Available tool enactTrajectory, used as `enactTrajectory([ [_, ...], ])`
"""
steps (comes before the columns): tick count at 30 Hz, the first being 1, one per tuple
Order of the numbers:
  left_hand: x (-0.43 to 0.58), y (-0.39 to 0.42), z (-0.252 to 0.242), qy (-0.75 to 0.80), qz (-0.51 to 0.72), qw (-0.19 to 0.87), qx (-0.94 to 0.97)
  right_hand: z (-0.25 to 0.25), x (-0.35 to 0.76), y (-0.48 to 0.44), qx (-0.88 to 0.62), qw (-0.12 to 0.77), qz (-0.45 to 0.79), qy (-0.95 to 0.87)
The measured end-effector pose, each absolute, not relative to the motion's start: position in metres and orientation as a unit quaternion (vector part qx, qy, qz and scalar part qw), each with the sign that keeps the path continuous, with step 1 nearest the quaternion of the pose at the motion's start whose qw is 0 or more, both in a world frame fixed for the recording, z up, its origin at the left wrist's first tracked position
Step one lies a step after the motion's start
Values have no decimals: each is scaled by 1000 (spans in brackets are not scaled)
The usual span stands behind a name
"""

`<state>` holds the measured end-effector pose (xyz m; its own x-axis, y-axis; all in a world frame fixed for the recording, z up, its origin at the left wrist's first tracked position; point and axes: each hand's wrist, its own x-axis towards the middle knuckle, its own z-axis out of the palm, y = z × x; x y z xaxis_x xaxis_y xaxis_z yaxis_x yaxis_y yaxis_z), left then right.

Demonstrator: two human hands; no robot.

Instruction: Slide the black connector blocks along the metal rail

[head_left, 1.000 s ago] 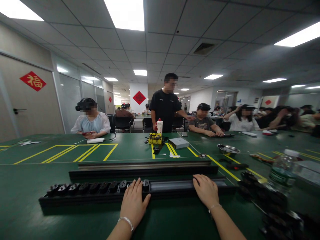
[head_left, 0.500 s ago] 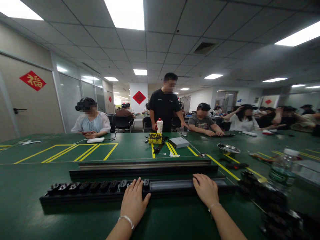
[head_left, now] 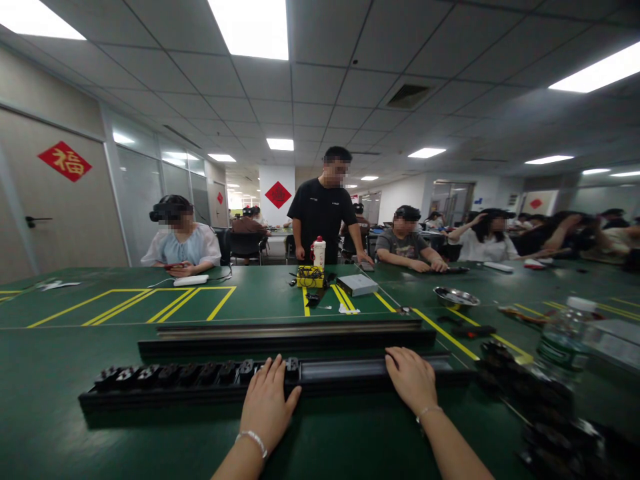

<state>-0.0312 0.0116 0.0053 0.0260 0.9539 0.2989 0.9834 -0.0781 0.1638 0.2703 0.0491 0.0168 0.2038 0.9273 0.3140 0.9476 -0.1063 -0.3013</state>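
Observation:
A long black rail (head_left: 345, 371) lies across the green table in front of me. Black socket modules (head_left: 189, 373) sit in a row along its left half, while its right half shows a bare channel. My left hand (head_left: 269, 400) rests flat over the row near the rail's middle, its fingers stretched out and covering part of the modules. One module (head_left: 292, 365) shows just right of those fingers. Farther right, my right hand (head_left: 413, 380) lies on the rail with loosely extended fingers, its fingertips at the far edge. Neither hand grips anything that I can see.
Behind the rail lie more long rails (head_left: 290, 337). On the right are a heap of black modules (head_left: 530, 393), a water bottle (head_left: 563, 343) and a metal bowl (head_left: 456, 298). A grey box (head_left: 357, 285) and white bottle (head_left: 319, 252) stand farther back. People are around the table.
Both my hands stay where they were on the rail. Across the table, the standing person has shifted a little to the left, one hand still reaching to the tabletop.

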Motion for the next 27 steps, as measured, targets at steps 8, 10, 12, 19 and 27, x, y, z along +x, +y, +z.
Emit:
enactTrajectory([
  [8,-29,11,7,-683,-163,41,-711,17,269,48,-745,223,-41,-627],
  [10,-29,10,9,-686,-160,39,-709,16,269,49,-746,222,-46,-626],
  [12,-28,10,9,-686,-159,38,-709,16,269,49,-746,221,-47,-627],
  [19,-30,12,5,-681,-166,41,-712,19,268,47,-744,218,-39,-630],
  [27,-30,12,5,-680,-161,42,-714,22,267,45,-747,219,-26,-627],
])
